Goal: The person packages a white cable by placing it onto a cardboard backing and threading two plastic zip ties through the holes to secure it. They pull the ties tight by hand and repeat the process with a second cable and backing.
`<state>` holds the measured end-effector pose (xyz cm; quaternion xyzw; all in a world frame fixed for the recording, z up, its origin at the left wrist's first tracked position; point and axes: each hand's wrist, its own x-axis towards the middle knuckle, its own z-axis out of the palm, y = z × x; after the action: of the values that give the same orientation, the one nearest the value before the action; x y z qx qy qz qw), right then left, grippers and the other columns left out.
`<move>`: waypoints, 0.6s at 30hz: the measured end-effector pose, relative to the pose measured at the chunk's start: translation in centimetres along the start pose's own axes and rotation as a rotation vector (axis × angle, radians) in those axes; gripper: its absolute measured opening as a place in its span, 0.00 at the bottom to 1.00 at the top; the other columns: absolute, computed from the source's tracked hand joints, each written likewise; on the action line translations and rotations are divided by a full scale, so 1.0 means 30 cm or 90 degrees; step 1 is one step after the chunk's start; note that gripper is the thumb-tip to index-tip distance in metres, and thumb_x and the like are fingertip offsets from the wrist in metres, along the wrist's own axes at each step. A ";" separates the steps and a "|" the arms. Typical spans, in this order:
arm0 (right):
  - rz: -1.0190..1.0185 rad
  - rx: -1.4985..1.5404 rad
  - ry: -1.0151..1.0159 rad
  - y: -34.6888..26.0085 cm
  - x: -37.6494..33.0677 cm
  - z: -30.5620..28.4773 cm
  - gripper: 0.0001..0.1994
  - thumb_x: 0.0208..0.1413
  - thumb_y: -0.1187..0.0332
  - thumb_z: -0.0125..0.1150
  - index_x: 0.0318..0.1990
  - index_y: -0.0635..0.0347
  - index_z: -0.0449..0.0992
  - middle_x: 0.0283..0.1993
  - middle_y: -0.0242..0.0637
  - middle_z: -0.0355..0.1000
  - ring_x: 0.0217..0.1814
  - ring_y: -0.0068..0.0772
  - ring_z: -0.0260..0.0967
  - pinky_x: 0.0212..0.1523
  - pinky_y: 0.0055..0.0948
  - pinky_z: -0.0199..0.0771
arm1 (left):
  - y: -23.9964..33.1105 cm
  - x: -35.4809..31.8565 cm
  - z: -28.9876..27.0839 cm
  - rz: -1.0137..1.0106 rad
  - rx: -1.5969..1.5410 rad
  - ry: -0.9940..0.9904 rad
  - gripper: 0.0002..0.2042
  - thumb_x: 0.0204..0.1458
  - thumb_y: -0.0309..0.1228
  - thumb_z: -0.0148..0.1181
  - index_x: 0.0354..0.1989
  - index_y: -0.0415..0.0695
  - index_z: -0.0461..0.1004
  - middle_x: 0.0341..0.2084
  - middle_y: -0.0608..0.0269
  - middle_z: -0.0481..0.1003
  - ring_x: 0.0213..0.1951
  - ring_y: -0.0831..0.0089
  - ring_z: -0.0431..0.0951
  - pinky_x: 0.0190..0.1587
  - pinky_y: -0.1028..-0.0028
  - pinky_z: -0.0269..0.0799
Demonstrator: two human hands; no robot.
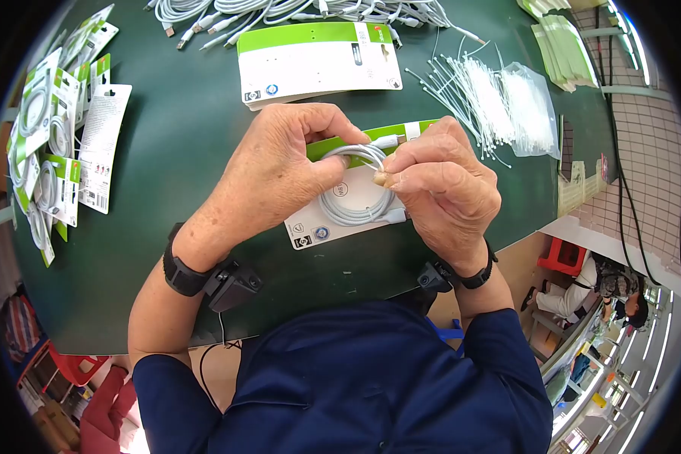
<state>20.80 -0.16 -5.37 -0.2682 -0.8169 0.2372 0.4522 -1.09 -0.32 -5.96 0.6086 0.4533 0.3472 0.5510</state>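
A coiled white cable (353, 219) lies on a green and white cardboard packaging card (308, 229) in front of me. Thumb and fingers of my left hand (280, 163) are closed round the upper left part of the coil. At the coil's right side, my right hand (450, 185) pinches with thumb and forefinger. Whatever is between those fingertips is too small to make out. One pale cable plug (386, 141) points right above the pinch, and another plug (396, 216) shows below it.
Beyond the hands lies a stack of flat cards (318, 72). White cable ties (465, 98) spread beside a clear plastic bag (530, 106). Loose white cables (280, 11) line the far edge. Packaged cables (45, 151) pile up at left; green cards (560, 57) lie far right.
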 end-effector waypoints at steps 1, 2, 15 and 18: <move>0.001 -0.002 -0.003 0.000 -0.001 0.002 0.12 0.43 0.82 0.74 0.32 0.53 0.79 0.35 0.32 0.79 0.33 0.30 0.67 0.36 0.27 0.67 | 0.000 0.000 -0.001 0.000 -0.001 0.000 0.10 0.48 0.16 0.59 0.39 0.34 0.81 0.33 0.63 0.81 0.41 0.79 0.79 0.52 0.76 0.76; 0.002 -0.005 -0.006 -0.001 -0.002 0.004 0.12 0.43 0.82 0.74 0.32 0.54 0.79 0.35 0.32 0.80 0.33 0.30 0.68 0.36 0.27 0.67 | 0.000 0.000 -0.002 0.000 0.000 -0.002 0.10 0.48 0.16 0.59 0.39 0.34 0.81 0.33 0.63 0.81 0.41 0.79 0.79 0.52 0.76 0.76; 0.023 -0.002 -0.009 0.006 -0.010 0.019 0.11 0.45 0.83 0.73 0.31 0.55 0.79 0.34 0.32 0.80 0.34 0.28 0.69 0.36 0.27 0.68 | -0.008 -0.007 -0.001 -0.005 -0.001 -0.003 0.10 0.49 0.16 0.59 0.39 0.33 0.81 0.35 0.63 0.81 0.42 0.79 0.79 0.52 0.77 0.75; 0.026 -0.008 -0.016 0.009 -0.012 0.021 0.11 0.45 0.83 0.72 0.31 0.55 0.79 0.34 0.32 0.81 0.34 0.28 0.70 0.36 0.26 0.68 | -0.011 -0.005 -0.002 -0.007 -0.002 -0.004 0.10 0.49 0.16 0.59 0.39 0.33 0.81 0.35 0.63 0.81 0.42 0.79 0.79 0.52 0.77 0.75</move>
<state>20.47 -0.30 -6.07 -0.2846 -0.8183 0.2445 0.4355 -1.26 -0.46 -6.27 0.6064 0.4539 0.3430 0.5554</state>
